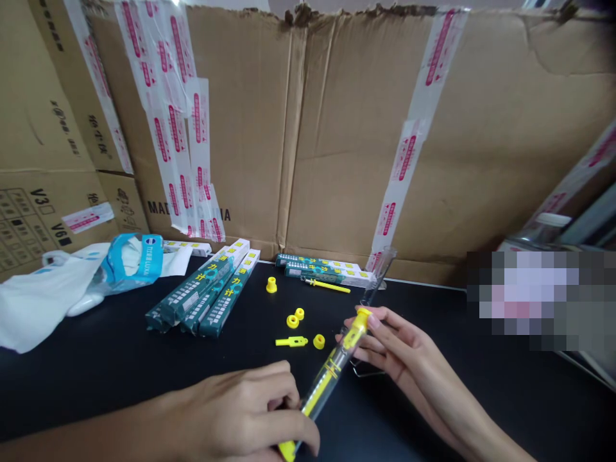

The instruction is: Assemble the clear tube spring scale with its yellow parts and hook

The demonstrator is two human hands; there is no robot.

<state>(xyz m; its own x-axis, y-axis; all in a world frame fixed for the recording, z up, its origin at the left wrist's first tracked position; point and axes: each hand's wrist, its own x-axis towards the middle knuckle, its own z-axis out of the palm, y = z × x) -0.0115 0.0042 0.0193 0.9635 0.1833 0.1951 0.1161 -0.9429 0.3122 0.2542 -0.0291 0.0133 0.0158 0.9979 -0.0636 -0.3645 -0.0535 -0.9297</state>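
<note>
Both hands hold a clear tube with a yellow rod inside, slanted over the black table. My left hand is closed around its near lower end. My right hand pinches the yellow cap at its far upper end. Another clear tube stands tilted just behind my right hand. Small yellow parts lie beyond the hands: a plug, two rings, a pin piece, a cap and a thin yellow rod.
Green and white long boxes lie left of centre, and more sit by the cardboard wall. White plastic bags and a blue pouch occupy the left side. A blurred patch covers the right.
</note>
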